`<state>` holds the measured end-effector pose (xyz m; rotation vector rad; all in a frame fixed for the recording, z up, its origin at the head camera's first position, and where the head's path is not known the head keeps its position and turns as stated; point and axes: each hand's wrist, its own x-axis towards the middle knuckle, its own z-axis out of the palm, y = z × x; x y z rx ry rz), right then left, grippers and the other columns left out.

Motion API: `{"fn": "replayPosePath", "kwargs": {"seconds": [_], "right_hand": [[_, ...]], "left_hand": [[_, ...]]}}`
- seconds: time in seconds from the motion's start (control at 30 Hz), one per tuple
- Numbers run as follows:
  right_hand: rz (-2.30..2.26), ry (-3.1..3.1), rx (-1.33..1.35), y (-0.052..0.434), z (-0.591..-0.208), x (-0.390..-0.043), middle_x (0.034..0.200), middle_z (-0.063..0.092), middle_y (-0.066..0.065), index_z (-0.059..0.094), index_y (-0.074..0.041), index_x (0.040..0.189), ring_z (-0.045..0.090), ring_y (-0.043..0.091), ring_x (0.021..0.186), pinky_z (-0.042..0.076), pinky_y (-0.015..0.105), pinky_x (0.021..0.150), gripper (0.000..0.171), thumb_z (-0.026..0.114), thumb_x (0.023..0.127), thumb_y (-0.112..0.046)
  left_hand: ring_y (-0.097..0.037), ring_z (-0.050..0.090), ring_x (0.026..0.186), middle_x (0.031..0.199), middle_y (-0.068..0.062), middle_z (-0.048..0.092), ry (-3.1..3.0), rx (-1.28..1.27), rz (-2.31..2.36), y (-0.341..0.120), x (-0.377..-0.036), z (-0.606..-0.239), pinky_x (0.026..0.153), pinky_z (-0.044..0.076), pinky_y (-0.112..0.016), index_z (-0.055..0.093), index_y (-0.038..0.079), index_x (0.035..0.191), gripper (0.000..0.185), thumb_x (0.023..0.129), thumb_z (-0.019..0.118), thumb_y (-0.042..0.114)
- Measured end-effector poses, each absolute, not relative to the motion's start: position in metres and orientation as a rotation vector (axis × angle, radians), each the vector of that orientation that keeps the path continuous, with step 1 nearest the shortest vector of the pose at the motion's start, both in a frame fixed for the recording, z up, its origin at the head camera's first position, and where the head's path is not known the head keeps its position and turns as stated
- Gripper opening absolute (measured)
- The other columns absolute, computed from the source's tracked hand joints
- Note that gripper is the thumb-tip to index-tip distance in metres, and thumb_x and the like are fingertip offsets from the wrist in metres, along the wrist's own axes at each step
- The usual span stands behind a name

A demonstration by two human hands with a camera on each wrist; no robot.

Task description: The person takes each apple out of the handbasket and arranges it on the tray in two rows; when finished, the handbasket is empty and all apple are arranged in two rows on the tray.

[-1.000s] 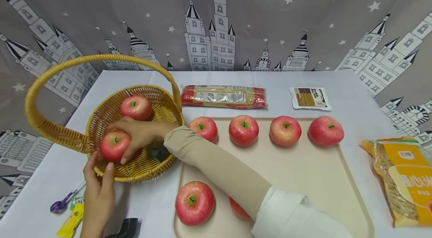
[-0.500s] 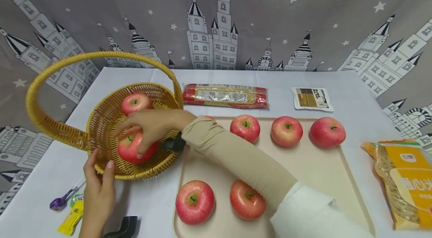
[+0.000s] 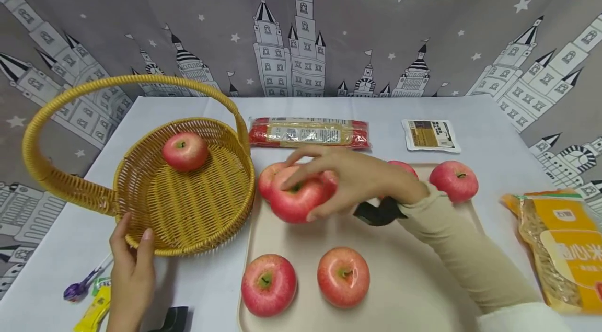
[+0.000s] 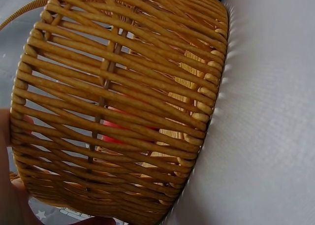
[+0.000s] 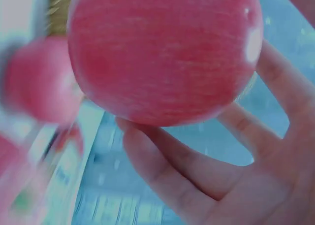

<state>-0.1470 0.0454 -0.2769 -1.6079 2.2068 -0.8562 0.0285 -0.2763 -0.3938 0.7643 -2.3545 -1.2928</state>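
Note:
My right hand (image 3: pixel 357 172) grips a red apple (image 3: pixel 293 205) above the back left of the cream tray (image 3: pixel 400 253). In the right wrist view the held apple (image 5: pixel 162 52) fills the upper middle, with fingers curved around its far side. Another apple (image 3: pixel 266 178) peeks out behind it, and the hand and wrist cover part of the back row. At the tray's front lie two more apples, a red one (image 3: pixel 268 295) and an orange-red one (image 3: pixel 343 285). My left hand (image 3: pixel 134 279) holds the near rim of the yellow wicker basket (image 3: pixel 188 201), which contains one apple (image 3: pixel 185 151).
Behind the tray lies a red and yellow packet (image 3: pixel 308 133), with a small white pouch (image 3: pixel 431 136) to its right. A bag of grain (image 3: pixel 559 248) sits at the right. A lollipop (image 3: pixel 77 290) and a yellow wrapper (image 3: pixel 96 311) are at the left. The basket's tall handle (image 3: pixel 136 80) arches up.
The right hand has lifted an apple out of the basket and carried it right, over the tray. The left hand has stayed at the basket rim.

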Motion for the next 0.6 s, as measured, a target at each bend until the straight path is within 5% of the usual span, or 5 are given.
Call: {"fn": "replayPosePath", "kwargs": {"seconds": [0.13,0.33,0.6], "right_hand": [[-0.912,2.343,-1.470,0.108,-0.296,-0.141,0.131,0.046,-0.005,0.061,-0.033,0.114,0.040,0.012,0.121,0.044,0.034,0.093,0.049,0.077,0.068,-0.035],[-0.904,2.573,-1.284,0.179,-0.337,-0.123,0.124,0.050,-0.006,0.063,-0.032,0.110,0.039,0.003,0.116,0.046,0.021,0.085,0.048,0.080,0.065,-0.034],[-1.072,2.545,-1.145,0.217,-0.377,-0.074,0.125,0.047,-0.006,0.061,-0.027,0.112,0.039,0.001,0.117,0.032,0.009,0.095,0.052,0.081,0.065,-0.028]], "left_hand": [[-0.021,0.002,0.141,0.154,-0.006,0.004,-2.348,0.751,-1.289,-0.276,0.029,-0.394,0.115,0.001,-0.039,0.008,0.024,0.145,0.053,0.098,0.032,0.026],[-0.019,0.004,0.140,0.154,-0.006,0.007,-2.331,0.724,-1.291,-0.275,0.028,-0.397,0.115,0.001,-0.036,0.010,0.023,0.145,0.052,0.098,0.032,0.024],[-0.020,0.003,0.140,0.154,-0.007,0.006,-2.336,0.710,-1.284,-0.276,0.029,-0.395,0.115,0.001,-0.037,0.011,0.022,0.145,0.052,0.098,0.033,0.023]]}}
